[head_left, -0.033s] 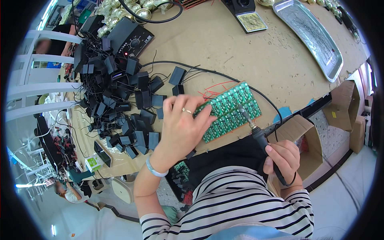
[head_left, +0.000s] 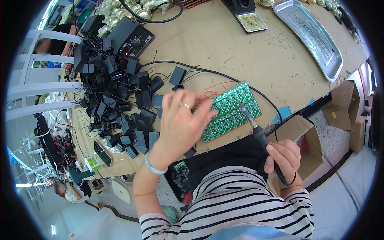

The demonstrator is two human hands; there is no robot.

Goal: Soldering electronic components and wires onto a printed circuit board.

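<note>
Tan workbench [head_left: 208, 44], heap of small black plastic boxes [head_left: 139, 99] at left. From my remote head view: green rectangular circuit board [head_left: 232, 110] lies by near bench edge, between hands, long axis near-left to far-right. Left hand [head_left: 182, 118] nearer, over board's left end, fingers curled; cannot tell whether pinching anything. Right hand [head_left: 285, 159], near right, grips black-handled soldering iron [head_left: 260, 138], tip over board; contact unclear to me.

Wearing a white top [head_left: 236, 200] with thin black stripes, low in the middle of the frame. Showing stripy sleeves [head_left: 298, 205] on both sides. Wearing a round, pale bangle [head_left: 154, 165] left of the middle. Wearing a shiny ring [head_left: 184, 106] higher up, on the left hand [head_left: 183, 120].
</note>
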